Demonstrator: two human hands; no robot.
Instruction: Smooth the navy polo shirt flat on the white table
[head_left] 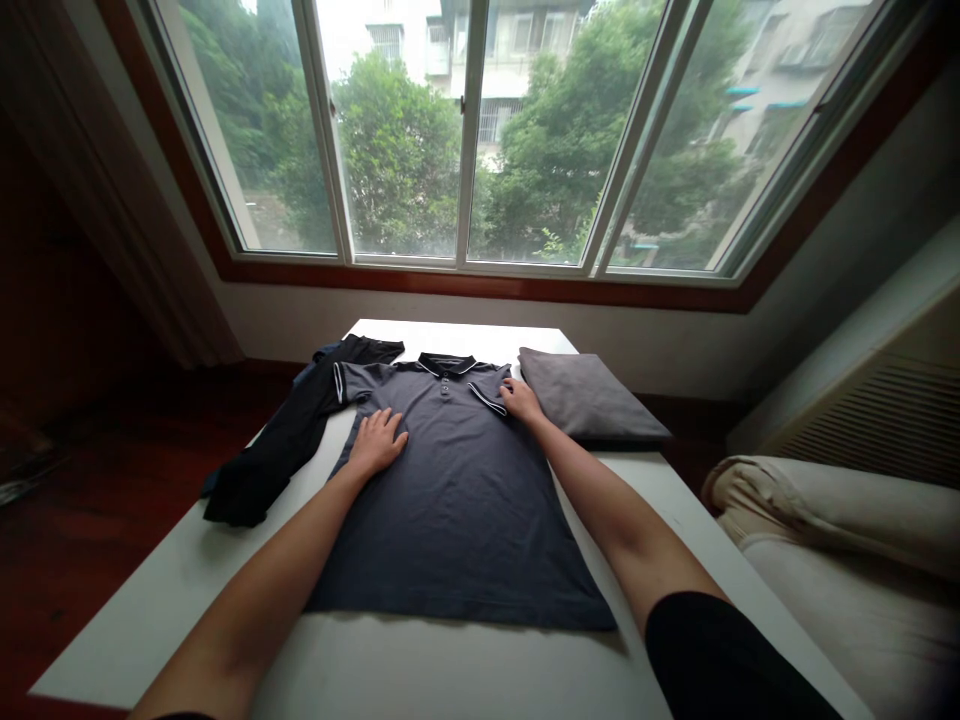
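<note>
A dark grey polo shirt [457, 500] lies spread front up, its black collar toward the window and its hem toward me. My left hand [379, 443] rests flat on the shirt's left side, fingers stretched out. At the right sleeve, which is turned inward over the chest, my right hand [521, 400] has its fingers closed on the fabric near the white-striped cuff. The left sleeve reaches out over black garments beside it.
Under the shirt is a white table [450, 660]. Black trousers [292, 440] lie along its left side, and a folded grey cloth [589, 395] sits at the right. Beyond stands a wide window [461, 140]. Rolled cream bedding [840, 510] is off the right edge.
</note>
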